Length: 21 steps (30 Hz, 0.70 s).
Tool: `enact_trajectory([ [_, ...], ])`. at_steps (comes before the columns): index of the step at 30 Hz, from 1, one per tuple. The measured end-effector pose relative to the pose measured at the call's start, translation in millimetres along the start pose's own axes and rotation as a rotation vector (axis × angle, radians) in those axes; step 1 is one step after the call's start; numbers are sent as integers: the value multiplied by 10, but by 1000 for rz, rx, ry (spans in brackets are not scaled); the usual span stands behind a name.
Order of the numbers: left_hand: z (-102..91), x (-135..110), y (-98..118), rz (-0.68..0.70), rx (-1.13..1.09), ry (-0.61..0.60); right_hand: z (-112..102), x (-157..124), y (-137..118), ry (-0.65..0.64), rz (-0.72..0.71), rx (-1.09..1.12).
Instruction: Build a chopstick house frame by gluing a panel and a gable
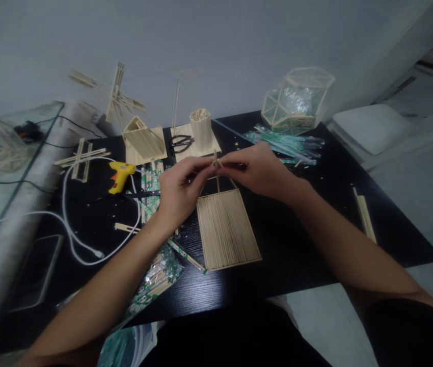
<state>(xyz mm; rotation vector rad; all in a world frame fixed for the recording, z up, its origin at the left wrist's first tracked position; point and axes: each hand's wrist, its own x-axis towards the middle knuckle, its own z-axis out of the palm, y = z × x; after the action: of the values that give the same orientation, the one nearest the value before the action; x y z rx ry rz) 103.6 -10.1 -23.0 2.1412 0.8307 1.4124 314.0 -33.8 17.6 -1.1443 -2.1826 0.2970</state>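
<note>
On the black table in front of me lies a flat panel of pale wooden sticks (228, 232) set side by side. Several thin wooden sticks (218, 184) rise from its far edge and lean together toward a point. My left hand (180, 187) is closed there, thumb and fingertips pinching the sticks from the left. From the right, my right hand (260, 171) pinches the same meeting point, and the two sets of fingertips touch or nearly touch. The fingers partly hide the joint. A yellow glue gun (122, 177) rests left of my left hand.
Behind my hands stand a round stick cup (201, 130), black scissors (181, 143), a slanted stick box (143, 141) and a windmill-like stick piece (115, 97). A faceted frame (296, 99) and plastic wrappers (289, 145) sit back right. A white cable (64, 204) loops at left, near bagged chopsticks (155, 278).
</note>
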Motion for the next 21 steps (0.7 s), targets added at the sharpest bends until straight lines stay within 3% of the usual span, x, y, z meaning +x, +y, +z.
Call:
enact_trajectory([
  [12, -12, 6, 4, -23, 28, 2, 9, 3, 11, -10, -11, -6],
  [21, -34, 14, -6, 37, 45, 2, 9, 6, -4, -11, -20, -1],
])
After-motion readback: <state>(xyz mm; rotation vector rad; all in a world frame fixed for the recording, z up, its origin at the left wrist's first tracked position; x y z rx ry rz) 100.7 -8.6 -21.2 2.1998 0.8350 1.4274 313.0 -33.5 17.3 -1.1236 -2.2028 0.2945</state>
